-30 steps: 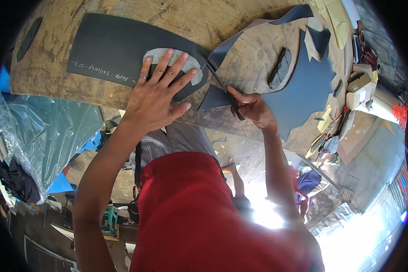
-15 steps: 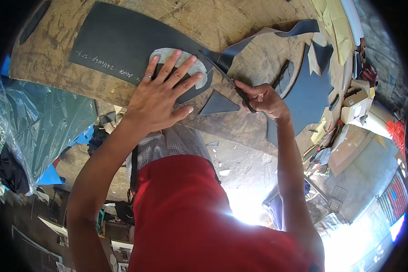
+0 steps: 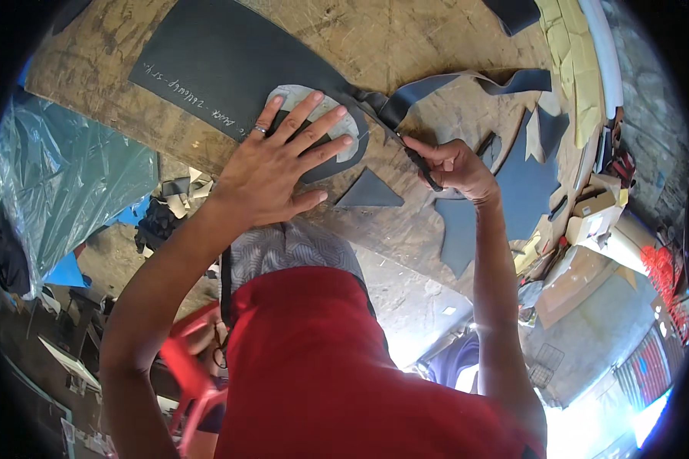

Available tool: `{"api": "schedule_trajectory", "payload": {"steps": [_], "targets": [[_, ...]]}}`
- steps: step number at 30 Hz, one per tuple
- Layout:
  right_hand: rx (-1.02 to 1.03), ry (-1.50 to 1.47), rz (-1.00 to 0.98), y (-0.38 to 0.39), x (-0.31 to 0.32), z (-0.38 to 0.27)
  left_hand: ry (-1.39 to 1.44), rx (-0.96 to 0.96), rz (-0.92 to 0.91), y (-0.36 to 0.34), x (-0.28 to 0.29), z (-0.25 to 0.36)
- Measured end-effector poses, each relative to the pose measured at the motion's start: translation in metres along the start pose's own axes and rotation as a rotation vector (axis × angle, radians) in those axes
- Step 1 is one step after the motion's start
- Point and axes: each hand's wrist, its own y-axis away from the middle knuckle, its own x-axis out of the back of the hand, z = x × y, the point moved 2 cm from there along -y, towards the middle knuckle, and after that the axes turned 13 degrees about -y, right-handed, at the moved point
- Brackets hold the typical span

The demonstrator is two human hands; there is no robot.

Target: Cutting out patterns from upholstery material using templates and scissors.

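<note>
My left hand (image 3: 268, 168) lies flat with fingers spread, pressing a pale rounded template (image 3: 351, 124) onto a dark leather-like sheet (image 3: 222, 57) with handwriting along its near edge. My right hand (image 3: 463, 174) grips black-handled scissors (image 3: 419, 163). Their blades point far-left, at the sheet's edge just right of the template, and the tips are hard to make out. A dark strip (image 3: 406, 101) curls away to the right from the blades. Between my hands, near the table edge, a dark triangular scrap (image 3: 371, 191) lies flat.
The worn wooden table (image 3: 406, 34) carries larger dark offcuts (image 3: 532, 180) at right and yellow sheets (image 3: 570, 73) beyond. Clear plastic wrap over green material (image 3: 80, 153) stands left. Behind me at lower left are a red plastic chair (image 3: 187, 367) and part of another person.
The view has shifted slightly, so the table's items sit a little differently. The red chair and part of a person have appeared at lower left. Both hands keep nearly the same pose.
</note>
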Motion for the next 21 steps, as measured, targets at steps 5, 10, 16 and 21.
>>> {"api": "schedule_trajectory", "payload": {"steps": [5,10,16,21], "targets": [[0.053,0.039,-0.066,-0.019,-0.010,-0.022,-0.003,-0.002,0.005,-0.001,0.001,0.000],[0.010,0.117,-0.067,-0.027,-0.004,-0.026,0.007,-0.010,0.031,0.001,-0.005,-0.002],[-0.046,0.129,-0.109,-0.034,0.000,-0.044,0.005,-0.004,0.088,0.004,-0.011,-0.004],[-0.007,0.202,-0.138,-0.050,-0.003,-0.060,-0.003,-0.010,0.097,0.004,-0.012,-0.005]]}}
